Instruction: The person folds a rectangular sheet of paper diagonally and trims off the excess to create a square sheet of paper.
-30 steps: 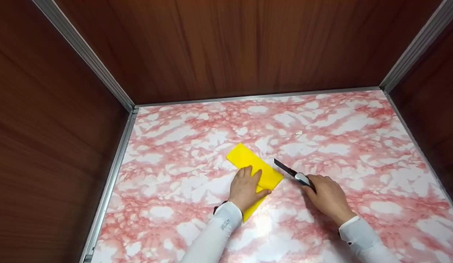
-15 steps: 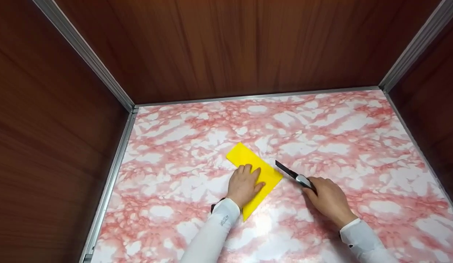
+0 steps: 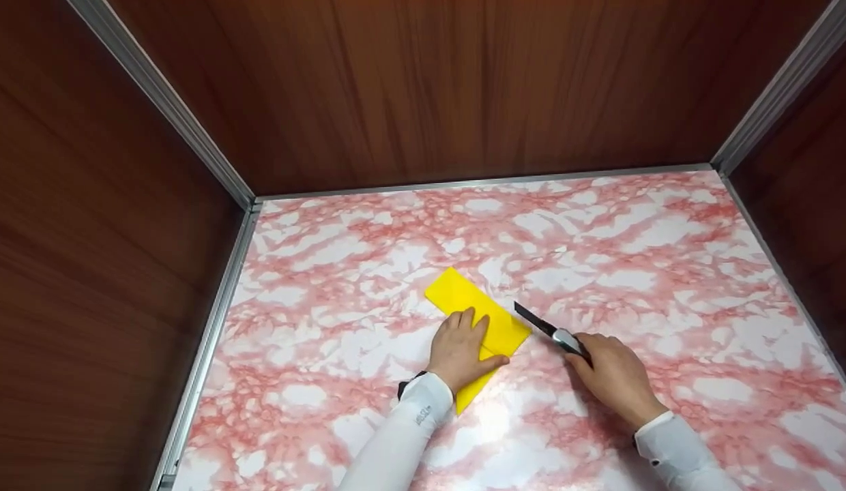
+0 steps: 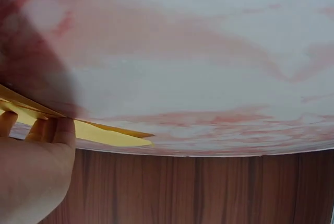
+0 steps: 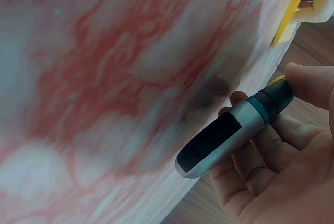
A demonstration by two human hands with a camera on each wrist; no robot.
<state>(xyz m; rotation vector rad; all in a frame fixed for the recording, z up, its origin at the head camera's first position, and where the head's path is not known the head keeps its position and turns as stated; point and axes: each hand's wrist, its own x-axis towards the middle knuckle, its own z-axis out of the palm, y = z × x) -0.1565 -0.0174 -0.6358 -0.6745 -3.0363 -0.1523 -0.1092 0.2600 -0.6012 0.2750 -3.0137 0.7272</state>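
A folded yellow sheet of paper [image 3: 508,331], bent like an L, lies on the tabletop in the head view. My left hand [image 3: 458,349] rests on it with the fingers spread, hiding part of it; the thumb reaches across to the right edge. The left wrist view shows layered edges of the yellow paper [image 4: 112,134] under the fingertips. Just right of the paper, my right hand [image 3: 615,375] grips a utility knife [image 3: 566,338], its dark blade out and pointing up-left, near the paper's right corner. The right wrist view shows the knife's grey-and-black handle [image 5: 229,132] across the curled fingers.
The tabletop [image 3: 341,259] has a red-and-white marbled pattern. Dark wood panels [image 3: 423,88] with metal frame strips [image 3: 211,307] stand at the back, left and right. A small pale scrap [image 3: 561,249] lies beyond the knife.
My left thumb drew inward half a second ago and now stretches out to the paper's right edge again, where a crease line shows. The right hand and knife have barely moved.
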